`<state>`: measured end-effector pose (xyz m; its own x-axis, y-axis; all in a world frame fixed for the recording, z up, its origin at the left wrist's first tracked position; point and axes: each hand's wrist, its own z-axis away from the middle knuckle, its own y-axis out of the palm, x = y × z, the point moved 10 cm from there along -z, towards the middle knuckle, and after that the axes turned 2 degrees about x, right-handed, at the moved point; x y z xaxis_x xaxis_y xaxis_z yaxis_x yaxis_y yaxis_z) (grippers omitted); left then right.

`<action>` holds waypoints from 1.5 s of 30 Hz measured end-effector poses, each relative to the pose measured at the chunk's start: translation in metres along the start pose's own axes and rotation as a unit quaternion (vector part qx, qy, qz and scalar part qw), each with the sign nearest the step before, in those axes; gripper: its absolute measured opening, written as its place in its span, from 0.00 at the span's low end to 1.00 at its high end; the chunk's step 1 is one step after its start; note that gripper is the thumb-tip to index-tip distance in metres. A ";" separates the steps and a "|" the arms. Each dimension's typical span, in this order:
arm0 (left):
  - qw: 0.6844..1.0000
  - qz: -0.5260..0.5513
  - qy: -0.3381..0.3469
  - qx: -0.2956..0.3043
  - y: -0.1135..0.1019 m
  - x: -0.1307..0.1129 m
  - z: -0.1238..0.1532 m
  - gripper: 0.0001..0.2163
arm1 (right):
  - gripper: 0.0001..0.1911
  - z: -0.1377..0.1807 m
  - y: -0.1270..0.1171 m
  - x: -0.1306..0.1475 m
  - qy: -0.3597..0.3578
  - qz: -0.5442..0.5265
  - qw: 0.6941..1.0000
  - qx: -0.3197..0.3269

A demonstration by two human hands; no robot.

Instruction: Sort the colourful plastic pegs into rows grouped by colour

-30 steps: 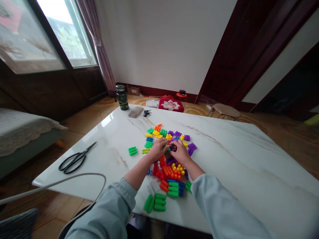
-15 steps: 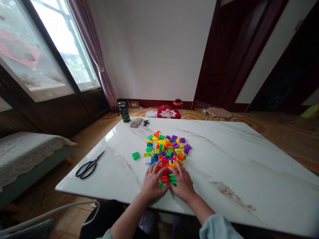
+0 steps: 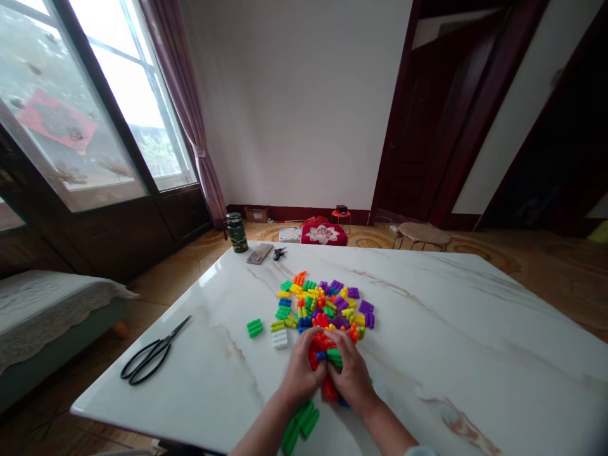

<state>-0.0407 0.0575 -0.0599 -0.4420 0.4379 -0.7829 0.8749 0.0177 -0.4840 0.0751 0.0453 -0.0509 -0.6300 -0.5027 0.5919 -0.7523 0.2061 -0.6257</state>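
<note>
My left hand (image 3: 303,367) and my right hand (image 3: 352,373) meet near the table's front edge, fingers curled round a cluster of plastic building blocks. Red blocks (image 3: 317,344) show between the fingers, with a green block (image 3: 335,358) by my right fingers and a bit of blue between the thumbs. More red shows below the hands; my palms hide how these pieces are joined. Just beyond my fingertips spreads a pile of loose, mixed-colour blocks (image 3: 327,303). Several green pieces (image 3: 301,424) lie beside my left forearm. A white block (image 3: 280,339) sits left of my left hand.
Black-handled scissors (image 3: 154,354) lie on the left of the marble-patterned table (image 3: 451,316). A single green block (image 3: 255,327) is apart from the pile. At the far left edge are a dark green bottle (image 3: 236,232), a phone (image 3: 259,254) and keys (image 3: 280,253).
The view has shifted, so the table appears lower. My hands have drawn closer together around the blocks. Green pieces beside my left forearm now show, and the white block lies apart from the blue ones.
</note>
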 end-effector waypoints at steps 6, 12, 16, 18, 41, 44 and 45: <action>0.998 0.020 0.014 0.057 -0.016 -0.015 -0.063 0.34 | 0.31 -0.057 -0.023 0.010 -0.028 -0.023 0.999 0.000; 0.976 -0.210 0.005 0.059 -0.057 0.015 -0.078 0.26 | 0.29 -0.064 -0.042 -0.048 -0.032 0.059 0.997 0.023; 0.963 -0.257 -0.046 0.069 -0.036 0.045 -0.078 0.28 | 0.32 -0.050 -0.044 -0.103 0.064 0.123 0.988 -0.062; 0.959 -0.263 -0.053 0.090 -0.015 0.048 -0.084 0.30 | 0.31 -0.050 -0.029 -0.106 0.069 0.126 0.989 -0.038; 0.988 -0.099 0.004 0.116 -0.060 0.023 -0.064 0.16 | 0.28 -0.061 -0.004 -0.077 -0.029 0.013 0.996 0.083; 0.982 -0.185 -0.029 -0.011 -0.103 0.055 -0.034 0.13 | 0.26 -0.061 -0.004 -0.078 -0.023 0.006 0.997 0.075; 0.980 -0.193 -0.041 -0.031 -0.107 0.065 -0.028 0.13 | 0.25 -0.061 -0.004 -0.078 -0.021 0.005 0.997 0.074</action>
<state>-0.1576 0.1093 -0.0481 -0.7540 0.3136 -0.5772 0.6493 0.2225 -0.7273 0.1156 0.1352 -0.0633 -0.6264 -0.5360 0.5660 -0.7078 0.0868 -0.7011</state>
